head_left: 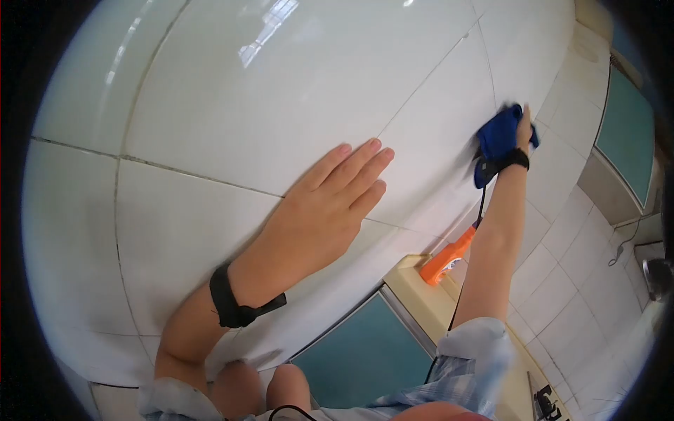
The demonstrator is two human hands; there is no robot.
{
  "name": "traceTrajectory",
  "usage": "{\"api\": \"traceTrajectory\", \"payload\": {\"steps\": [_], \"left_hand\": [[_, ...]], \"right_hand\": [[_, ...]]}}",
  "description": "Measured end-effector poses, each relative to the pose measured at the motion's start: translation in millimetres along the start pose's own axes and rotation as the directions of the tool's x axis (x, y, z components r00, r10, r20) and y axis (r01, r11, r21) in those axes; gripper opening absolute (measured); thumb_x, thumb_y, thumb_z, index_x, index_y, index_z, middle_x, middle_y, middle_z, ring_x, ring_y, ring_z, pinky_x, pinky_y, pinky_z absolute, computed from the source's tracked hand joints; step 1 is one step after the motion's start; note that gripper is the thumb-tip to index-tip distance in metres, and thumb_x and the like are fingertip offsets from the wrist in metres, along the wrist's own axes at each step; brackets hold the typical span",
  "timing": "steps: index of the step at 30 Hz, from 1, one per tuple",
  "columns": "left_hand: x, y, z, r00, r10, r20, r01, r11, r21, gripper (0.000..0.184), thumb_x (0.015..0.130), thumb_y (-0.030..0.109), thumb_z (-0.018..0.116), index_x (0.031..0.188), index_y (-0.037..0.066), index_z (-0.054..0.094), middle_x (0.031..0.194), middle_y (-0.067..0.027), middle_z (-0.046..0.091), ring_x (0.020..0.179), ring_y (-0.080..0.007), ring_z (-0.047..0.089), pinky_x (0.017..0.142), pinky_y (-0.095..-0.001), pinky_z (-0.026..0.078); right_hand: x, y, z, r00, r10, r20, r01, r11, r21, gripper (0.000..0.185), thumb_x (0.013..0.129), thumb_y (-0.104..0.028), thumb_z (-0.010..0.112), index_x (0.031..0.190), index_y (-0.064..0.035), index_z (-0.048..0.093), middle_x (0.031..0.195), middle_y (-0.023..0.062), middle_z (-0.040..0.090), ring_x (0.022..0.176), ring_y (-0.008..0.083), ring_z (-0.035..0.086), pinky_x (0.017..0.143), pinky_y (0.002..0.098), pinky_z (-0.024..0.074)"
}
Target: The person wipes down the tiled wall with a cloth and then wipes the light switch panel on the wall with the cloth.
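Observation:
My left hand (309,214) lies flat on the white tiled surface (232,91), fingers stretched out, with a black strap (228,298) round its wrist. Farther off to the right, my right hand (524,132) presses a dark blue cloth (500,133) against the tiles, partly blurred. A black strap (514,160) circles that wrist too. An orange bottle (447,257) with a label stands beside my right forearm, on a cream ledge.
A teal cabinet panel (365,351) is low in the middle, and another teal panel (627,130) is at the upper right. A cream counter edge (414,281) runs beside the bottle. Black metal items (546,403) sit at the lower right.

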State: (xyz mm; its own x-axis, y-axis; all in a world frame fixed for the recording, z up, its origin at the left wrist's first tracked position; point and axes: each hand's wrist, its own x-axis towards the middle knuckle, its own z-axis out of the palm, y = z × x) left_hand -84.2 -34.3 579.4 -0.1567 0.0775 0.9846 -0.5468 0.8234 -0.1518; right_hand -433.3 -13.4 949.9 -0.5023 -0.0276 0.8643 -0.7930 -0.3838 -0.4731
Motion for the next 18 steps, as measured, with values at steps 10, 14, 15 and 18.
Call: {"api": "traceTrajectory", "payload": {"steps": [10,14,15,18], "left_hand": [[1,2,1,0.998,-0.008,0.059,0.008,1.0,-0.002,0.028,0.076,0.013,0.057,0.103,0.011,0.059,0.135,-0.003,0.041,0.129,-0.0192,0.032,0.106,-0.0363,0.02],[1,2,0,0.999,-0.003,0.049,0.001,1.0,0.028,0.027,0.077,0.014,0.056,0.104,0.011,0.058,0.135,-0.0029,0.041,0.129,-0.0187,0.031,0.107,-0.0364,0.02],[1,2,0,0.999,-0.002,0.05,0.002,1.0,0.017,0.027,0.077,0.014,0.056,0.104,0.011,0.058,0.135,-0.0029,0.041,0.129,-0.0187,0.031,0.107,-0.0364,0.02],[-1,3,1,0.998,0.009,0.064,-0.012,0.999,0.046,0.028,0.078,0.014,0.056,0.105,0.012,0.058,0.135,-0.0021,0.041,0.129,-0.0177,0.031,0.107,-0.0365,0.019]], "right_hand": [[20,-60,42,0.898,-0.378,0.227,0.371,0.926,0.073,0.065,0.079,-0.037,0.058,0.126,0.0045,0.042,0.122,0.0204,0.051,0.112,0.0299,0.048,0.096,0.0339,0.0349],[18,56,8,0.881,-0.468,0.067,0.468,0.884,0.027,0.06,0.08,-0.036,0.059,0.116,0.0097,0.047,0.112,0.0202,0.054,0.103,0.0287,0.051,0.092,0.0352,0.037],[-6,69,-1,0.872,-0.483,0.086,0.479,0.876,0.056,0.06,0.082,-0.035,0.058,0.117,0.0111,0.046,0.116,0.022,0.052,0.107,0.0301,0.048,0.094,0.0354,0.035],[-111,96,-7,0.866,-0.499,-0.024,0.497,0.866,-0.063,0.06,0.086,-0.032,0.055,0.121,0.0137,0.041,0.129,0.0269,0.04,0.121,0.0348,0.037,0.103,0.0369,0.0259]]}}
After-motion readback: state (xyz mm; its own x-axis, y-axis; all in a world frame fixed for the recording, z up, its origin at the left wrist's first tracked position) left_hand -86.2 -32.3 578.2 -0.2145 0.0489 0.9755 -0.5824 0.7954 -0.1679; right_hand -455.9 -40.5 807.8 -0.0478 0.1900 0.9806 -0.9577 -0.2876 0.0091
